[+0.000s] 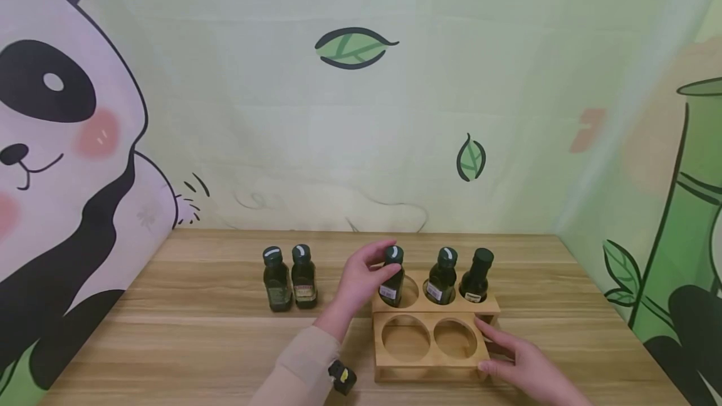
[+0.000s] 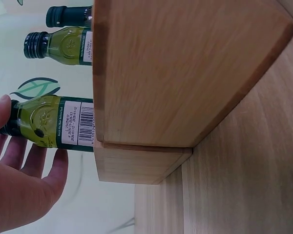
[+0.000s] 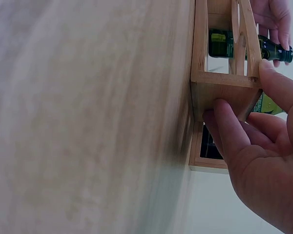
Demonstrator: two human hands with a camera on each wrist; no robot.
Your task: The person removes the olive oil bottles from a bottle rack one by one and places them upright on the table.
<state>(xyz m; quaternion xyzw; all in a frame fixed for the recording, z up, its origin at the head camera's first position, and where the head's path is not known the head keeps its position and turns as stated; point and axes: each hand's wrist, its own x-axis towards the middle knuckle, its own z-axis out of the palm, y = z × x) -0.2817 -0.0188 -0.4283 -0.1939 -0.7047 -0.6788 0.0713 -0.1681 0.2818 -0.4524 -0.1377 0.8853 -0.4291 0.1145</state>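
Note:
My left hand [image 1: 359, 273] holds a dark-capped olive oil bottle [image 2: 53, 122] by its cap and neck, thumb on one side and fingers on the other. That bottle stands in the back-left hole of a two-tier wooden bottle rack [image 1: 431, 373], its lower part hidden by the wood in the left wrist view. My right hand [image 1: 524, 365] grips the rack's right end, with the thumb [image 3: 271, 80] and fingers on different faces. Two more bottles, one with a white-marked cap [image 1: 442, 274] and one with a plain dark cap [image 1: 477, 274], sit in the back tier.
Left of the rack, two dark bottles, one on the left [image 1: 277, 281] and one on the right [image 1: 304, 277], stand side by side on the wood-grain table [image 1: 186, 337]. The rack's front tier shows two round holes. Behind the table hangs a printed backdrop [image 1: 254, 111].

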